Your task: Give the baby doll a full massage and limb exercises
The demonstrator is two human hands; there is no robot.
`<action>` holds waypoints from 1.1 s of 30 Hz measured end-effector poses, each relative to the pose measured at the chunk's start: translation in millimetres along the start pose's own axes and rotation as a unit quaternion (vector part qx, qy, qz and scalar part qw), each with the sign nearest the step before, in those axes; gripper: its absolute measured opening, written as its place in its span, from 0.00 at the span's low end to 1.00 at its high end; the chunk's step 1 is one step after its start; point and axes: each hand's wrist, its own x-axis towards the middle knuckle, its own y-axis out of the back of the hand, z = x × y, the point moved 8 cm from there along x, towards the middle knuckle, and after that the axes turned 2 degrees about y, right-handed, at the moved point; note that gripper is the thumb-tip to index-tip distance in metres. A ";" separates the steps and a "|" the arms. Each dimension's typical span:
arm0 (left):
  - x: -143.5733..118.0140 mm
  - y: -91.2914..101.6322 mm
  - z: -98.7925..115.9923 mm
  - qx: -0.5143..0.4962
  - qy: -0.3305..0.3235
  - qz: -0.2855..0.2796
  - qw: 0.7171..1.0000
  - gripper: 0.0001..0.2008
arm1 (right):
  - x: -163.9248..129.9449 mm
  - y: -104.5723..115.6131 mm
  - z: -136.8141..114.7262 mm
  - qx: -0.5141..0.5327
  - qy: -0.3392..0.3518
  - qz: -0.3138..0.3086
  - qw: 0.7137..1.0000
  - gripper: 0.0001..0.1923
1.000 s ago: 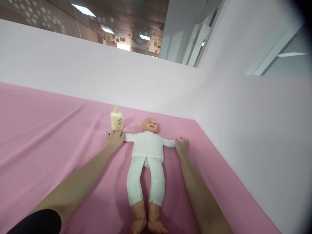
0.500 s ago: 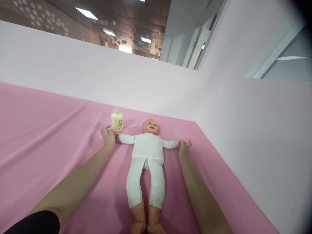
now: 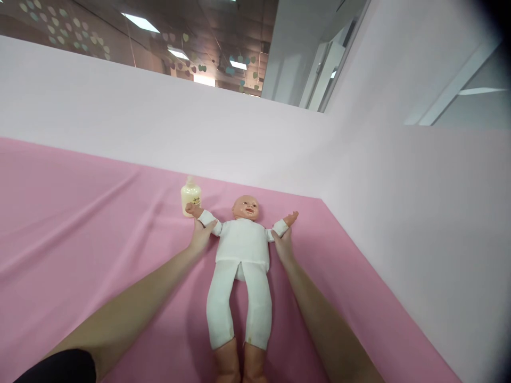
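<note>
A baby doll (image 3: 242,242) in a white top and white trousers lies on its back, head away from me, with bare feet toward me. My left hand (image 3: 202,234) is closed round the doll's arm on the left side, thumb across the white sleeve. On the other side my right hand (image 3: 282,242) grips the doll's other arm near the sleeve, its thumb on top. Both doll arms are angled up and outward, their small hands free beyond my grip. Just behind the doll's left-side hand stands a pale yellow pump bottle (image 3: 190,194), partly covered by it.
Under the doll spreads a pink sheet (image 3: 72,229) with a few creases. A white wall (image 3: 159,122) rises along the far edge, and another white wall (image 3: 419,213) borders the right. Above the far wall is a window (image 3: 207,48) with heart stickers.
Both my hands have moved inward from the doll's hands to its forearms. The doll's arms, earlier stretched straight out sideways, now tilt upward. The bottle stays in place.
</note>
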 end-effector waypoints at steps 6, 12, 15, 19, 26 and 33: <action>7.6 3.1 -17.7 -0.010 0.042 0.018 0.999 0.24 | 0.0 7.8 -14.9 -0.014 0.034 0.021 0.999 0.40; 13.2 -5.1 2.8 0.069 -0.032 -0.021 0.997 0.29 | -1.0 -2.3 -10.8 -0.013 0.024 0.004 1.000 0.34; 2.9 -23.7 19.9 0.149 -0.093 -0.087 0.981 0.27 | -6.1 -19.0 -20.1 -0.046 0.070 -0.064 0.994 0.29; -8.0 -48.3 22.2 0.213 -0.123 -0.202 0.948 0.28 | -12.9 -30.7 -35.0 -0.080 0.135 -0.113 0.981 0.32; 5.0 -37.5 18.8 0.136 -0.091 -0.164 0.973 0.25 | -4.6 -23.2 -15.1 -0.010 0.027 -0.085 0.996 0.22; 14.8 -26.8 -6.2 0.072 0.028 -0.108 0.991 0.37 | 5.9 -6.5 16.6 0.103 -0.089 0.005 0.991 0.40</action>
